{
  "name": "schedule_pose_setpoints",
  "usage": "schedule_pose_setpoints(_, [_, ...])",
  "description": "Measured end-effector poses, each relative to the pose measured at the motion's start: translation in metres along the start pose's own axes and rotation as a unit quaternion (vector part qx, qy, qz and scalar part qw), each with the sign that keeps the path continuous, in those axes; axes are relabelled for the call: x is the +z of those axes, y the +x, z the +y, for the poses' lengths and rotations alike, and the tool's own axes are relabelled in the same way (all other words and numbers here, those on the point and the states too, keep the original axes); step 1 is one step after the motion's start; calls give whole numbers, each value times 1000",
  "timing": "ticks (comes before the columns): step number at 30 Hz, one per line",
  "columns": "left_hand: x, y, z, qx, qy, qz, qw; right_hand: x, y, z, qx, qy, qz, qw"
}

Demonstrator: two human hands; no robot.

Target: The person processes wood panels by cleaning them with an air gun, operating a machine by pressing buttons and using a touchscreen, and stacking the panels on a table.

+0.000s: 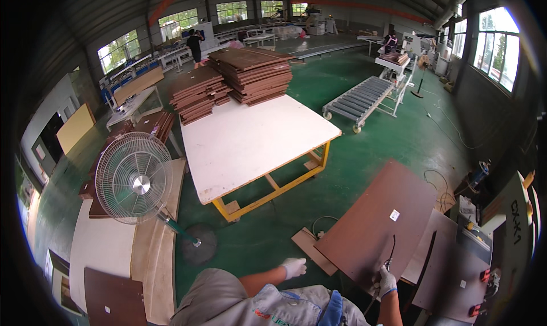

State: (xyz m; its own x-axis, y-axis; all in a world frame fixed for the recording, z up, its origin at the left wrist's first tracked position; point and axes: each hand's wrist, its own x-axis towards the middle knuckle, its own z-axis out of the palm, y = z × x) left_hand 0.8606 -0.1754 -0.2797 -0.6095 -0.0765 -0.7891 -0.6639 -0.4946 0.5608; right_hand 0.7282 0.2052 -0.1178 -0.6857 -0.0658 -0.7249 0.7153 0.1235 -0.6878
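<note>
My right hand [387, 280], in a white knit glove, is closed around an air blow gun [388, 263]. Its thin dark nozzle points away from me over a brown panel [376, 223] that bears a white label [394, 215]. A hose runs down from the gun beside my wrist. My left hand [295, 268], also gloved, hangs over the green floor with its fingers curled and nothing visible in them. Nearest to it is a narrow board [314, 250], low down, partly under the panel's left edge.
Beyond stands a white-topped table [256, 142] on a yellow frame, bearing stacked brown panels [256, 76]. A pedestal fan [134, 178] is at left. Another labelled panel [448, 279] lies beside a machine [513, 223] at right. Farther off are a roller conveyor [363, 96] and two people.
</note>
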Motion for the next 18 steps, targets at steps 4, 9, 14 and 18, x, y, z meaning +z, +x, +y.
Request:
schedule_pose_setpoints(4, [-63, -37, -12, 105, 113, 152, 976, 16, 73, -32, -8, 140, -28, 990])
schedule_pose_setpoints(9, [-170, -120, -88, -55, 255, 363, 894, 29, 110, -41, 36, 114, -36, 992])
schedule_pose_setpoints(14, [-208, -147, -176, -134, 673, 154, 711, -4, 153, -53, 11, -28, -150, 988])
schedule_pose_setpoints(18, [-143, -160, -204, -173, 102, 399, 894, 13, 122, -59, -6, -35, -99, 994])
